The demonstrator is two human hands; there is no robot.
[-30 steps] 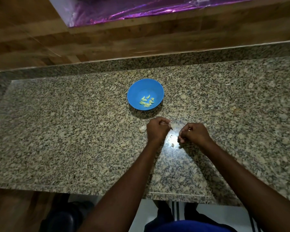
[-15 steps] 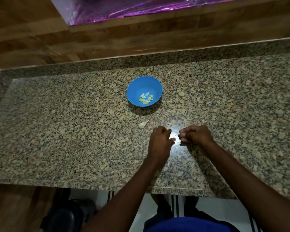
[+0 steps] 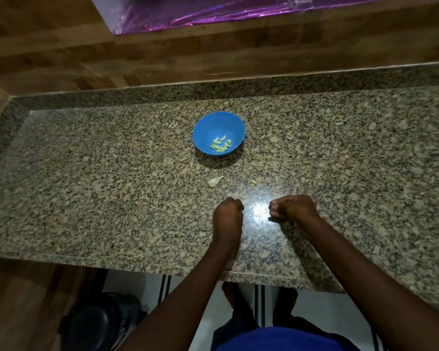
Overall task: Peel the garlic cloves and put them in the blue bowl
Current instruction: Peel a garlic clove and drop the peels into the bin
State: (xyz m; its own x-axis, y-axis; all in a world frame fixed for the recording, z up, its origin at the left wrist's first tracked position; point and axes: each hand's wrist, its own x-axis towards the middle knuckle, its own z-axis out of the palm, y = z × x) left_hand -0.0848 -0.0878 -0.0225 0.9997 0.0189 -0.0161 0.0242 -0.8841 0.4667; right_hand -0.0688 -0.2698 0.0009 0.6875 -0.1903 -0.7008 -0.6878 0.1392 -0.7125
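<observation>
Pale unpeeled clove [image 3: 215,182]: seen lying on the granite counter [image 3: 86,188], on the near side of the blue bowl [image 3: 218,133] and slightly left of its centre, apart from it.
Long axis: pointed tip is turned up and right toward the bowl, blunt end toward the person.
Blue bowl contents: several peeled cloves [image 3: 221,145] are gathered in its near half.
Small scrap [image 3: 253,182]: lies near-right of the bowl; skin or clove cannot be told.
Left hand [image 3: 228,214]: curled in a fist nearer the person than the clove; whether anything is held cannot be told.
Right hand [image 3: 293,208]: fingertips are pinched together, possibly on a small piece; contents cannot be made out.
Deciding relation: the clove lies just beyond the left hand, slightly left, so that hand is judged the nearer.
</observation>
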